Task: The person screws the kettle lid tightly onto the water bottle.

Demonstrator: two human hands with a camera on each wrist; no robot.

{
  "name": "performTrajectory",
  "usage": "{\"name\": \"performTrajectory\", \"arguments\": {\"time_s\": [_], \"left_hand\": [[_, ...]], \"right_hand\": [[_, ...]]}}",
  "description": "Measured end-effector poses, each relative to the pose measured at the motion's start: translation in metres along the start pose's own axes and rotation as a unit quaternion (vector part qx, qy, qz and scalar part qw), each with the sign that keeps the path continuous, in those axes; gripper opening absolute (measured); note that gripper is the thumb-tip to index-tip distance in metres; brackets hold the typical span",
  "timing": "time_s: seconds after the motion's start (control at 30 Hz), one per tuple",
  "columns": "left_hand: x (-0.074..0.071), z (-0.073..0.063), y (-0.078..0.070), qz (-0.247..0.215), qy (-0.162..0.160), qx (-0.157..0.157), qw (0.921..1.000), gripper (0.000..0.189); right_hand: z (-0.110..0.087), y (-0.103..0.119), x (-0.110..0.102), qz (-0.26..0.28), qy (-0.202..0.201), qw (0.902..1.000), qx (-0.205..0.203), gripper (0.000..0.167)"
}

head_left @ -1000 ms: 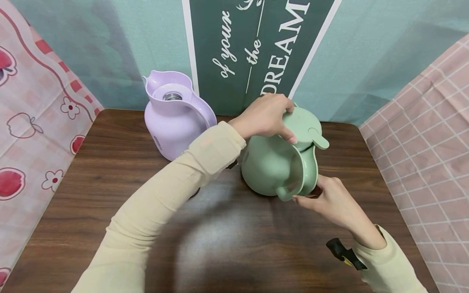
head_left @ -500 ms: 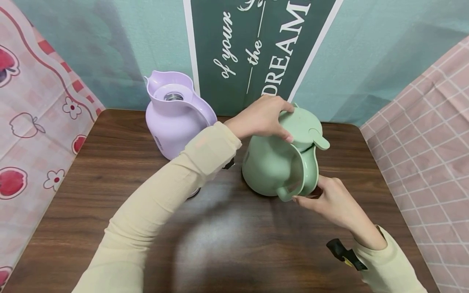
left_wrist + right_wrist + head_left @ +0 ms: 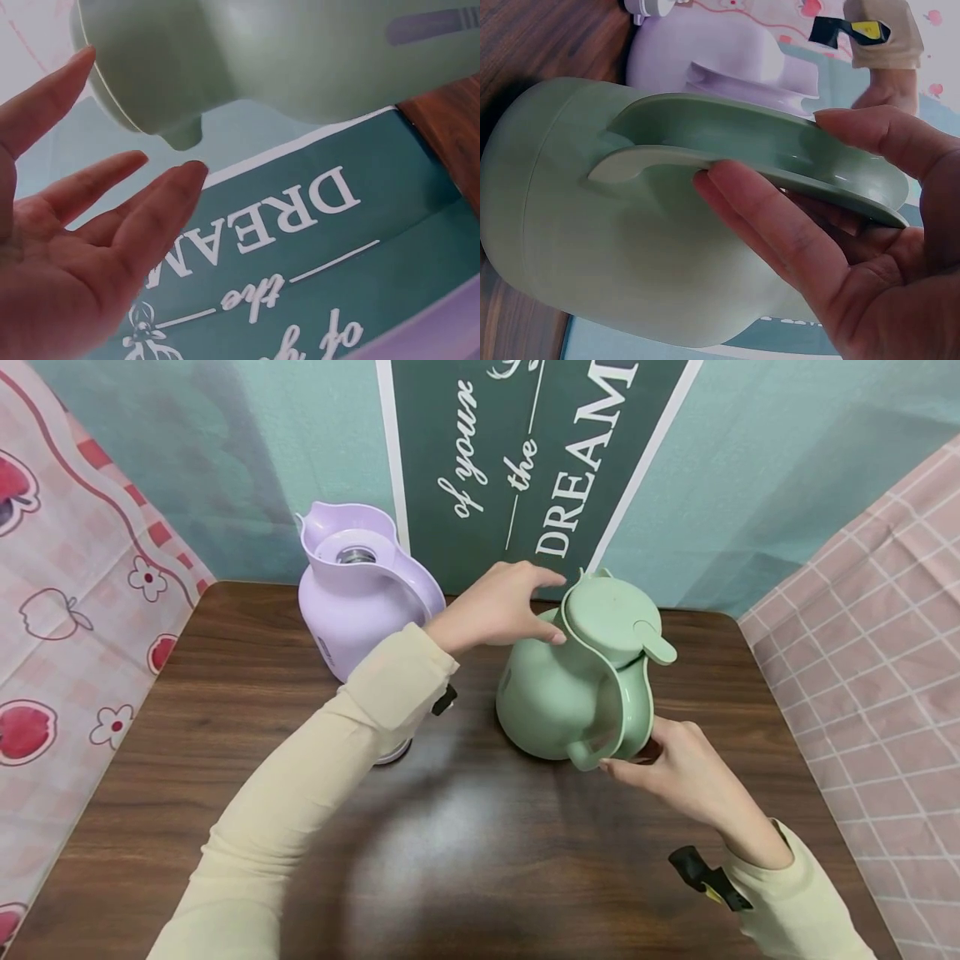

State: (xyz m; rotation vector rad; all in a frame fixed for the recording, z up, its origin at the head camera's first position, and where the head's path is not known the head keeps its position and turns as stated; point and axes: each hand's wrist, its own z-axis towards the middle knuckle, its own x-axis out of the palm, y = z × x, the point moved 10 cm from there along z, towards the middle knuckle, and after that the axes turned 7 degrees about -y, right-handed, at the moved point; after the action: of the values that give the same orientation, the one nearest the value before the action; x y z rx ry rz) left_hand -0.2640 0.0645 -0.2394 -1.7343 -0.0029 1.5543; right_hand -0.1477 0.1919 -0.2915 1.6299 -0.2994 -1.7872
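Note:
A green thermos jug [image 3: 543,702] stands on the table, its round lid [image 3: 611,614] seated in the mouth and the lid's lever pointing toward the handle. My right hand [image 3: 675,768] holds the jug's handle [image 3: 727,124], thumb on one edge and fingers on the other in the right wrist view. Just left of the jug's rim, my left hand [image 3: 502,606] is held with thumb and fingers spread, nothing between them. The left wrist view shows the fingertips [image 3: 196,169] near the spout. Farther left is a purple thermos jug [image 3: 352,618], its mouth uncovered with a metallic ring inside.
Partly behind the left sleeve [image 3: 300,793], a whitish round piece [image 3: 396,753] lies on the brown wooden table [image 3: 525,877]. A teal cloth with a dark green lettered panel [image 3: 487,527] hangs behind. Patterned pink cloths [image 3: 885,652] border both sides.
My left hand has come off the green jug's lid and moved left, clear of the rim. The right hand and both jugs have stayed in place.

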Motion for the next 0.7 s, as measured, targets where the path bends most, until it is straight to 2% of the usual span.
{"name": "performTrajectory", "arguments": {"time_s": [0.17, 0.33, 0.53, 0.7], "left_hand": [[0.005, -0.010, 0.019, -0.018, 0.013, -0.038, 0.9990, 0.065], [0.018, -0.020, 0.038, -0.010, 0.027, -0.073, 0.9969, 0.066], [0.048, -0.031, 0.063, -0.008, 0.040, -0.108, 0.9933, 0.067], [0.076, -0.040, 0.075, 0.000, 0.067, -0.120, 0.9905, 0.069]], "right_hand": [[0.000, -0.001, 0.000, -0.001, -0.001, 1.0000, 0.006, 0.016], [0.000, 0.000, -0.001, -0.008, -0.007, 0.9999, 0.002, 0.016], [0.000, -0.001, -0.001, -0.014, -0.009, 0.9998, 0.008, 0.016], [0.000, -0.002, -0.001, -0.017, -0.010, 0.9997, 0.012, 0.016]]}}
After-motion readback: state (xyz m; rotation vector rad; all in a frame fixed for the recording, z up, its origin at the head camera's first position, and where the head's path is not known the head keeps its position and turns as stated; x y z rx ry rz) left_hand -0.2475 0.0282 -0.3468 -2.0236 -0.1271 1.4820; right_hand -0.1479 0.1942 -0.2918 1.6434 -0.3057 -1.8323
